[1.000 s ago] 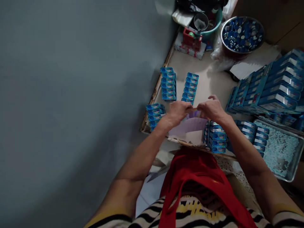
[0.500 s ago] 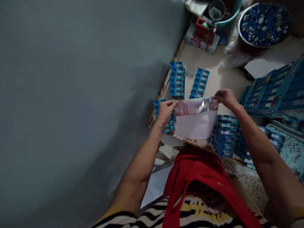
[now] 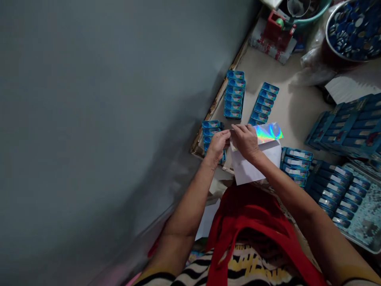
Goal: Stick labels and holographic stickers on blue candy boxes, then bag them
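A white sheet (image 3: 253, 169) with a shiny holographic strip (image 3: 270, 132) along its far edge is held up over the near edge of the table. At its left corner, the fingertips of my left hand (image 3: 218, 146) are pinched together on it. My right hand (image 3: 245, 141) reaches across the sheet to that same corner, with its fingers closed on the edge close to the left fingertips. Small blue boxes (image 3: 211, 131) sit in a row just beyond my left hand. Two more rows, one of blue boxes (image 3: 234, 95) and another of blue boxes (image 3: 264, 102), lie farther off.
To the right are blue boxes (image 3: 297, 163), larger blue packs (image 3: 348, 127) and a speckled tray (image 3: 370, 216). Farther back stand a red tape dispenser (image 3: 276, 29), a teal basin (image 3: 318, 15) and a pot of blue discs (image 3: 353, 31). A grey wall (image 3: 113, 111) borders the left.
My right hand has let go of the sheet's right corner and crossed left to meet my left hand. The strip's right end now shines in rainbow colours. The view has shifted slightly.
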Motion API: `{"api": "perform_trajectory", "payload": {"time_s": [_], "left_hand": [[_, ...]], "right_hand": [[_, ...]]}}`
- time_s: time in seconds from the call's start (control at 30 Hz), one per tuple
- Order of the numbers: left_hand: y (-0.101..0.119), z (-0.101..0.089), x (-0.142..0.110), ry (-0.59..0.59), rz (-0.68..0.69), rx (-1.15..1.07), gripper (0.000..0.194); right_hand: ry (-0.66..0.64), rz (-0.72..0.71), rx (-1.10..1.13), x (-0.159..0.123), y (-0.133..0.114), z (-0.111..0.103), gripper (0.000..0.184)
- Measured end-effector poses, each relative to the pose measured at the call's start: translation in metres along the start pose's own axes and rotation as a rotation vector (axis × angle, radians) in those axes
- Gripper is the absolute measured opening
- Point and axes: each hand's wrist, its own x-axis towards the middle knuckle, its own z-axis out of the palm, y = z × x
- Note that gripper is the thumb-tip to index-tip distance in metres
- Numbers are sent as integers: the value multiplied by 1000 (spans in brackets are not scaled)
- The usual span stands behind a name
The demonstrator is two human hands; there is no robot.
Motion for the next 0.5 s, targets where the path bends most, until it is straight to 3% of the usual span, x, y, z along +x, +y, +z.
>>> {"api": "perform_trajectory", "payload": {"time_s": [0.2, 0.4, 0.5], "left_hand": [[-5, 0, 1, -19, -10, -182, 36], [-8, 0, -3, -1, 38, -167, 32], [-7, -1, -8, -16, 23, -154, 31]], "right_hand": [[43, 1, 41, -9, -7, 19, 42], [-16, -30, 94, -29, -8, 24, 48], [17, -51, 115, -38, -5, 24, 47]]}}
